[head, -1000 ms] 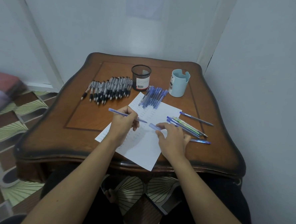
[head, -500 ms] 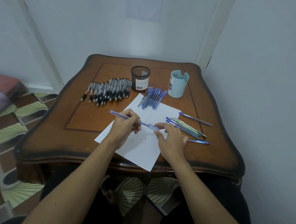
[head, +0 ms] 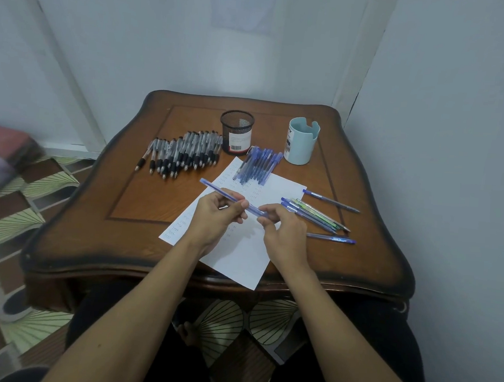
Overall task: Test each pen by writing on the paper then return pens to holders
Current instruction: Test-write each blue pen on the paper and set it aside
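Note:
My left hand (head: 216, 218) grips a blue pen (head: 215, 190) by its barrel, a little above the white paper (head: 241, 249). My right hand (head: 283, 231) pinches the pen's cap (head: 258, 211) at the pen's right end, and cap and pen look joined. Several black-grip pens (head: 182, 154) lie in a row at the back left. More blue pens (head: 258, 164) lie on the paper's far corner. A black mesh holder (head: 236, 132) and a light blue holder (head: 301, 140) stand at the back.
Several mixed pens (head: 317, 215) lie right of the paper, with single pens at the far right (head: 331, 201) and near my right hand (head: 330, 238). The wooden table (head: 95, 225) sits in a corner, walls behind and to the right. Patterned floor lies to the left.
My left hand lifted the pen off the paper and my right hand brought the cap onto its tip; both hands now meet above the sheet.

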Available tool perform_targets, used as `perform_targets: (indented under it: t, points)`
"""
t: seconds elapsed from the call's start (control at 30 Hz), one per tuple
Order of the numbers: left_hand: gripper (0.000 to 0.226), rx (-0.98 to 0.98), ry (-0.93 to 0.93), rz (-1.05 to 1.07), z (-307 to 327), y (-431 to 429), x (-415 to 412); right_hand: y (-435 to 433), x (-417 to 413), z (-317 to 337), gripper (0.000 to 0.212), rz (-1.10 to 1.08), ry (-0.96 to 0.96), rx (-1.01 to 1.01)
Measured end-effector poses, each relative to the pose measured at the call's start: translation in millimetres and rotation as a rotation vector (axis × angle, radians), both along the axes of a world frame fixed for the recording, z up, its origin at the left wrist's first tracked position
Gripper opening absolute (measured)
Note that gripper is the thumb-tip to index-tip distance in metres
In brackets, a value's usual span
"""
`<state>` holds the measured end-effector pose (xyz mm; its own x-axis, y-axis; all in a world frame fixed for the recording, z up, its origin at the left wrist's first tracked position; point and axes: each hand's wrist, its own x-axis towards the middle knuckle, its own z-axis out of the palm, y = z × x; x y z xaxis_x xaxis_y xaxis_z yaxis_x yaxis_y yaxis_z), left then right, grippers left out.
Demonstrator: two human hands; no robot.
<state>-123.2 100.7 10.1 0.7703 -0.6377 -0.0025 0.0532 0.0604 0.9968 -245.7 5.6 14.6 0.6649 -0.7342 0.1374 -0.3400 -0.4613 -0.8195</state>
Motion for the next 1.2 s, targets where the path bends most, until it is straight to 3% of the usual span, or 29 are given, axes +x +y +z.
perform_targets:
  t: [0.33, 0.5, 0.63, 0.83, 1.0, 1.2]
  points:
    - [0.011, 0.058, -0.033, -0.007, -9, -3, 4, -7, 6, -13, 0.019, 0.039, 0.082, -0.026]
    - [0.021, 0.130, -0.078, 0.046, -6, -15, 15, -8, 10, -10, 0.043, 0.122, 0.168, -0.031]
    - [0.022, 0.146, -0.077, 0.152, 1, -29, 36, -13, 11, -10, 0.052, 0.186, 0.303, -0.171]
    - [0.037, 0.602, -0.411, 0.145, 10, -52, 58, -22, 22, -14, 0.059, 0.315, 0.502, -0.355]
    - [0.029, 0.661, -0.554, 0.166, 3, -74, 83, -36, 28, -26, 0.061, 0.321, 0.585, -0.469]
    - [0.025, 0.688, -0.649, 0.308, -7, -98, 94, -42, 30, -33, 0.061, 0.307, 0.550, -0.496]
